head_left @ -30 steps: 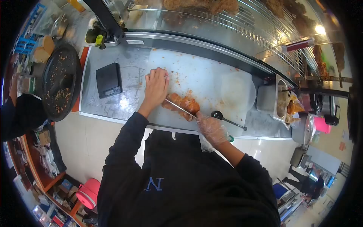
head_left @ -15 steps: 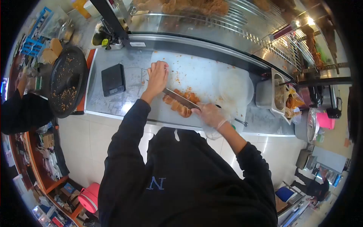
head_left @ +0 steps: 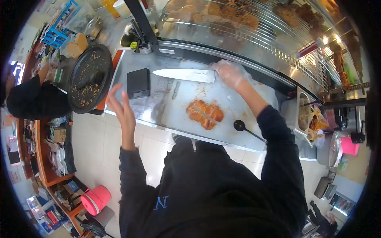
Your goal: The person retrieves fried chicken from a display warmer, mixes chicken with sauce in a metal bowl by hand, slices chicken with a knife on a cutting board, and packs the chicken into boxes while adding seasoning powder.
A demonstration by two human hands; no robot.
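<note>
Gloved in clear plastic, my right hand (head_left: 230, 74) is closed on the handle of a large knife (head_left: 184, 74) at the back edge of the white cutting board (head_left: 178, 113). The blade points left over the board. My left hand (head_left: 122, 108) is bare and raised, fingers apart, in front of the black scale (head_left: 138, 83), holding nothing. Cut pieces of browned meat (head_left: 204, 114) lie together near the middle of the board. A black ladle (head_left: 239, 125) rests to their right.
At the left is a round black pan (head_left: 90, 79) with crumbs. A glass case with fried food (head_left: 234, 16) runs along the back. Metal containers (head_left: 303, 113) stand at the right. A co-worker in dark clothes (head_left: 29, 97) is at the far left.
My right hand has lifted the knife off the meat and moved it to the back of the board. My left hand has left the board, moving left and opening. The view has shifted.
</note>
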